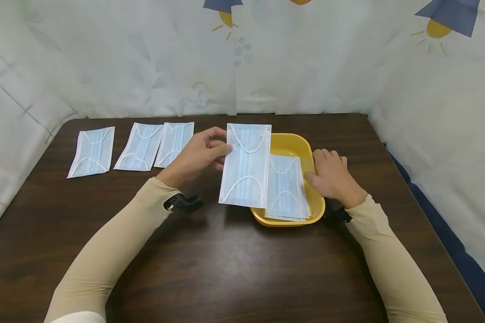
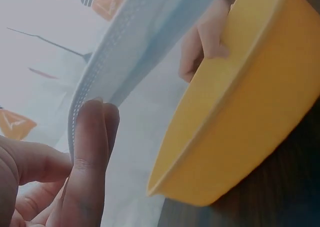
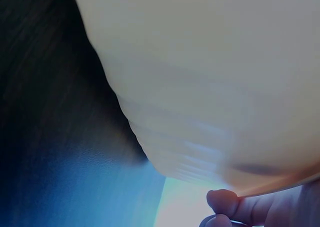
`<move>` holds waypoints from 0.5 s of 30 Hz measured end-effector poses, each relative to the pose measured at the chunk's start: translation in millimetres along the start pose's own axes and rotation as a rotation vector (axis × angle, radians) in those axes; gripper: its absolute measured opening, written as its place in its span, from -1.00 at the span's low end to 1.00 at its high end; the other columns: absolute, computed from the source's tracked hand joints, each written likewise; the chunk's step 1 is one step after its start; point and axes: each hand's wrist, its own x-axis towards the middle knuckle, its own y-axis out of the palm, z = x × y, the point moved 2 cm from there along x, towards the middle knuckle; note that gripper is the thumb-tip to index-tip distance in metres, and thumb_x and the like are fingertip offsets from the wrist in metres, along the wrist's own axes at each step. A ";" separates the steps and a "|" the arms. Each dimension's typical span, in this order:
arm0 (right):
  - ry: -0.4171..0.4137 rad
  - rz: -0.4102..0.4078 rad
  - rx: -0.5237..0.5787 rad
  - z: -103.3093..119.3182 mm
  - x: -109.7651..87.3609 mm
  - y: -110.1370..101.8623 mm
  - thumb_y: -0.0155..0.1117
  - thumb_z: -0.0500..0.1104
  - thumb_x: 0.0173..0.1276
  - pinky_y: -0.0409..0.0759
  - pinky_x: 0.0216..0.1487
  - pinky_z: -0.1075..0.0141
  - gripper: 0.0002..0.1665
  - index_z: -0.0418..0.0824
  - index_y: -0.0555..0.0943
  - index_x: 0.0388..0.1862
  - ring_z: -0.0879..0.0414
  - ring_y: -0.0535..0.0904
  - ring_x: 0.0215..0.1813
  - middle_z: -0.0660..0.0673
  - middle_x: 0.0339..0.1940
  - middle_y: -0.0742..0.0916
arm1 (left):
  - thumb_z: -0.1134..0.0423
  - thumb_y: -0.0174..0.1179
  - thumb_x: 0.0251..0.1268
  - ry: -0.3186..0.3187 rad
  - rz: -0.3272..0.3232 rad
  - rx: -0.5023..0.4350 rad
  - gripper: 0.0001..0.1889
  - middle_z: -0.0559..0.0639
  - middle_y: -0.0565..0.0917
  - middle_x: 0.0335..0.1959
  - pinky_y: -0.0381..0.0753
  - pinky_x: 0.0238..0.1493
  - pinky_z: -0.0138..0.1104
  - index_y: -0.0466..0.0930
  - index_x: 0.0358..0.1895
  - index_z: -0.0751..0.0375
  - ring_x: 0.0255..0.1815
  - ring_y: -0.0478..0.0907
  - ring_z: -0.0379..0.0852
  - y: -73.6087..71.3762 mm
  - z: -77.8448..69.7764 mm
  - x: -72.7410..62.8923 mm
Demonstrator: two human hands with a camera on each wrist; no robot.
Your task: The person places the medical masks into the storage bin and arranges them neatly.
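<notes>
My left hand [image 1: 200, 154] pinches a light blue face mask [image 1: 245, 166] by its left edge, between thumb and fingers. Held up, this mask overlaps the left part of a yellow plastic basin [image 1: 293, 142] in the head view. Several more masks [image 1: 286, 188] lie stacked inside the basin, ear loops showing. On the basin's right rim, my right hand [image 1: 333, 175] keeps hold, thumb on the inner side. From the right wrist, the basin's outer wall [image 3: 200, 77] fills most of the view, with fingertips [image 3: 222, 202] at its rim.
Three masks lie flat toward the back left of the dark wooden table [image 1: 226, 269]: one apart at the far left [image 1: 92, 151], two side by side [image 1: 139, 147], [image 1: 174, 143]. A pale patterned sheet [image 1: 145, 58] hangs behind the table.
</notes>
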 end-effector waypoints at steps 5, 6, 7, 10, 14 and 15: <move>0.001 0.005 0.000 -0.3 1.7 2.1 0.01 -0.06 0.36 0.20 -0.08 -0.03 -0.59 -0.34 0.46 0.02 -0.16 0.32 -0.15 -0.21 -0.23 0.53 | 0.39 0.15 0.49 -0.021 0.015 -0.027 -0.67 -0.10 0.79 -0.35 0.82 -0.33 -0.26 0.37 0.23 0.27 -0.41 0.77 -0.13 10.9 1.9 6.4; 0.004 0.004 -0.001 -0.5 1.6 2.1 0.01 -0.06 0.36 0.20 -0.08 -0.03 -0.59 -0.34 0.46 0.02 -0.16 0.32 -0.15 -0.21 -0.23 0.53 | 0.38 0.15 0.49 -0.026 0.020 -0.025 -0.66 -0.07 0.79 -0.34 0.82 -0.32 -0.24 0.37 0.24 0.26 -0.40 0.77 -0.12 13.3 2.1 8.0; 0.007 0.003 -0.003 -0.9 1.6 2.1 0.01 -0.06 0.36 0.20 -0.07 -0.03 -0.59 -0.35 0.46 0.02 -0.16 0.32 -0.15 -0.21 -0.22 0.53 | 0.38 0.15 0.49 -0.030 0.026 -0.023 -0.65 -0.05 0.79 -0.32 0.83 -0.31 -0.23 0.36 0.25 0.26 -0.40 0.77 -0.12 15.8 2.1 9.5; 0.010 0.004 -0.006 -1.0 1.7 1.3 0.00 -0.06 0.37 0.22 -0.07 -0.05 -0.57 -0.35 0.46 0.05 -0.17 0.32 -0.14 -0.22 -0.20 0.54 | 0.38 0.14 0.49 -0.048 0.036 -0.023 -0.64 -0.01 0.77 -0.30 0.84 -0.30 -0.21 0.34 0.26 0.23 -0.40 0.77 -0.11 22.1 2.9 14.0; 0.009 0.004 -0.013 -0.8 1.9 0.6 -0.01 -0.06 0.36 0.23 -0.06 -0.06 -0.55 -0.36 0.46 0.07 -0.17 0.33 -0.12 -0.23 -0.17 0.55 | 0.39 0.13 0.50 -0.063 0.051 -0.044 -0.65 0.01 0.76 -0.29 0.84 -0.25 -0.16 0.33 0.25 0.23 -0.37 0.77 -0.10 29.2 3.1 18.8; 0.009 0.002 -0.014 -0.7 1.8 0.4 -0.01 -0.06 0.36 0.23 -0.06 -0.06 -0.55 -0.36 0.46 0.07 -0.17 0.33 -0.12 -0.23 -0.16 0.55 | 0.39 0.13 0.50 -0.065 0.055 -0.048 -0.65 0.01 0.76 -0.30 0.85 -0.24 -0.16 0.33 0.25 0.22 -0.37 0.77 -0.10 30.9 3.0 19.8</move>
